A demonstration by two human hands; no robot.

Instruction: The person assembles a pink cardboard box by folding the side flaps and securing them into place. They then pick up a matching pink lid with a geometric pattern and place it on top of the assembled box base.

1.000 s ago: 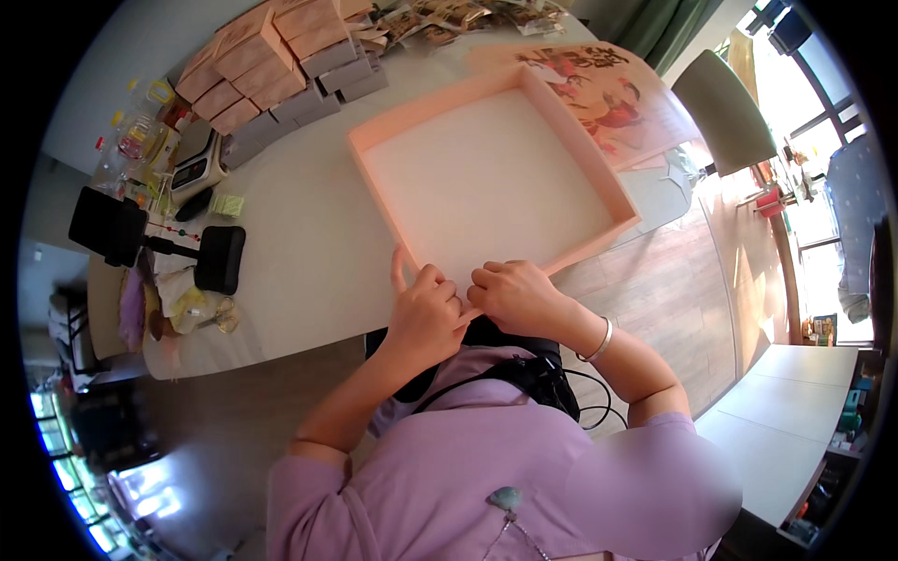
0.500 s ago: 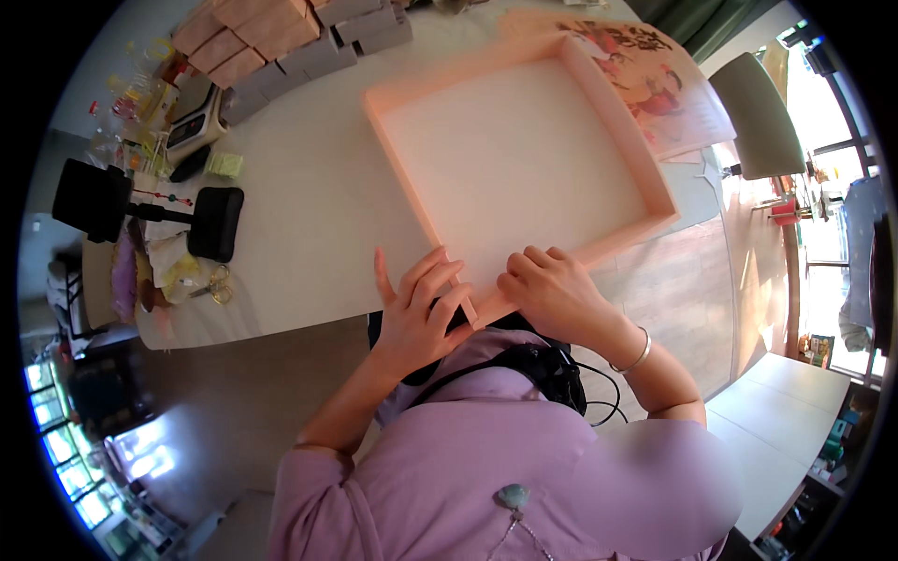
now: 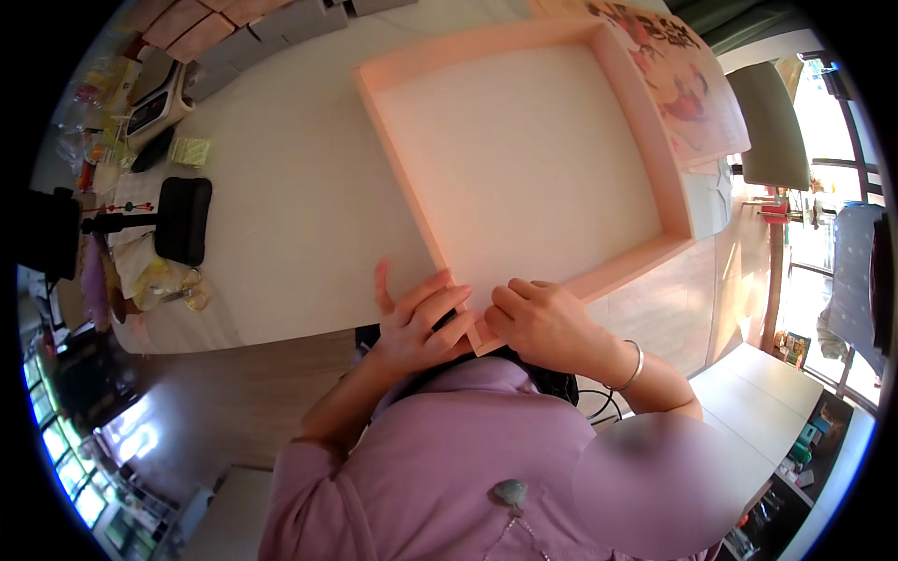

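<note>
A large shallow peach-coloured box (image 3: 675, 192) with low walls and a pale floor lies turned at an angle, its near corner pointing at my body past the table's front edge. My left hand (image 3: 419, 320) grips the left wall close to that corner, fingers over the wall and thumb side hidden beneath. Closed at the same corner, my right hand (image 3: 538, 323) presses its curled fingers on the near wall. Its fingertips are partly hidden, so whether they pinch a loose flap cannot be told.
The white table (image 3: 281, 206) carries stacked grey and brown boxes (image 3: 248, 42) at the far left. A black stand (image 3: 182, 222), scissors (image 3: 195, 292) and a scale-like device (image 3: 154, 107) sit along the left. A printed sheet (image 3: 687, 89) lies beyond the box, near a chair (image 3: 769, 126).
My right hand has slid left, closer to the box's near corner, with its fingers more curled. The near corner sits slightly lower in view. My left hand keeps its hold.
</note>
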